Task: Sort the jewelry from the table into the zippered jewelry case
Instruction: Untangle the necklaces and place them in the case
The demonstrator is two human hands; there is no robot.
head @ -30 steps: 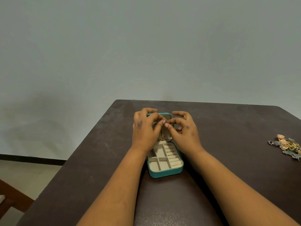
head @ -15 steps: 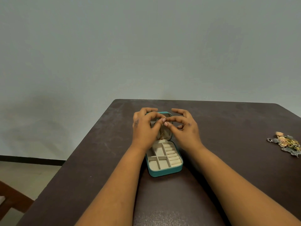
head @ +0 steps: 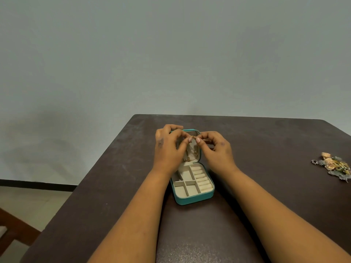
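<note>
A teal zippered jewelry case [head: 191,199] lies open on the dark table, its cream compartments and ring rolls toward me and its lid standing up at the far side. A thin gold chain [head: 191,137] is stretched between my two hands in front of the lid's top edge. My left hand [head: 168,149] pinches its left end and my right hand [head: 216,149] pinches its right end. More of the gold chain hangs down inside the lid. A pile of jewelry [head: 334,166] lies on the table far to the right.
The dark brown table [head: 266,149] reaches back to a grey wall. Its left edge drops to a tiled floor, where part of a wooden chair [head: 13,232] shows at the lower left.
Both hands have stayed at the lid; the fingertips have drawn slightly apart, and the chain now shows as a short taut piece between them.
</note>
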